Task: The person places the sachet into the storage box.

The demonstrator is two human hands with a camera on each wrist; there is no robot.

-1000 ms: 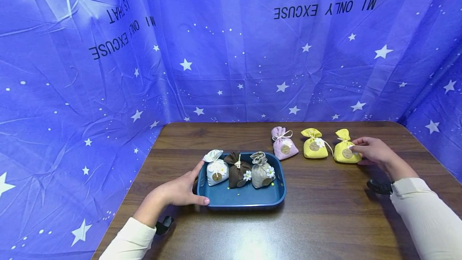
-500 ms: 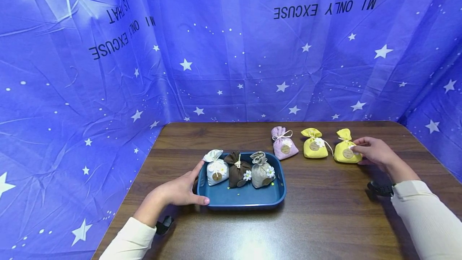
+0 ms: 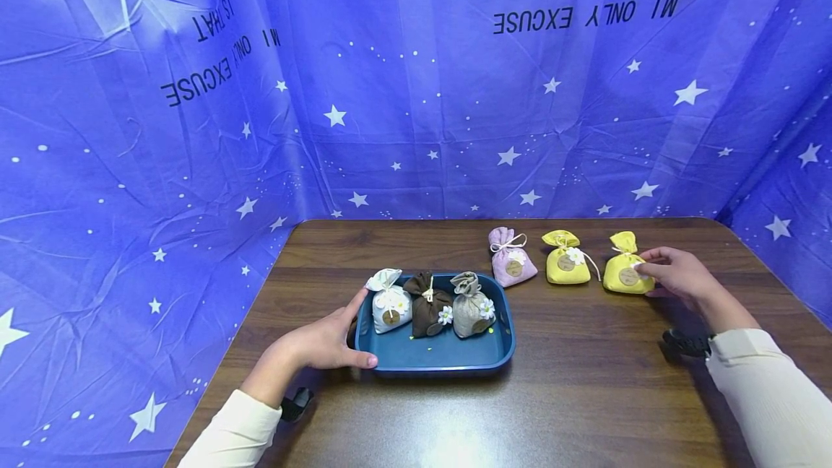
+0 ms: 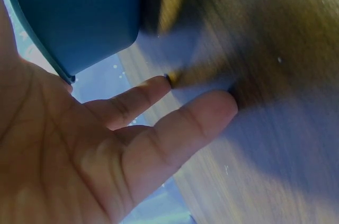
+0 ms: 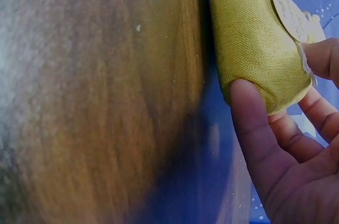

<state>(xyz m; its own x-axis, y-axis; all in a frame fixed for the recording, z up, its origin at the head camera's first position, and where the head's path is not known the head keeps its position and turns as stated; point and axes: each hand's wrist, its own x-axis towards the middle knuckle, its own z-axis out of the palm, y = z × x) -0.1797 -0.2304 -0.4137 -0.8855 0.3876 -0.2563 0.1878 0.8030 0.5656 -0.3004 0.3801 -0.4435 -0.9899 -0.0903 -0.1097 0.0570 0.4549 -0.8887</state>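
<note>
In the head view my left hand rests against the left end of a blue tray, thumb at its front corner, index finger at the rear one. Straight fingers of this hand show beside the tray in the left wrist view. Inside the tray lie a white sachet, a dark brown sachet and a grey-beige sachet. At the far right, my right hand pinches the right side of a yellow sachet with a round label; its thumb presses the cloth in the right wrist view.
A second yellow sachet and a lilac sachet lie near the back of the brown wooden table. Blue star-printed cloth hangs behind and at both sides. Small yellow-green bits lie on the tray floor.
The yellow sachet in my right hand has shifted slightly to the right, together with the hand. My left hand and the tray have stayed where they were.
</note>
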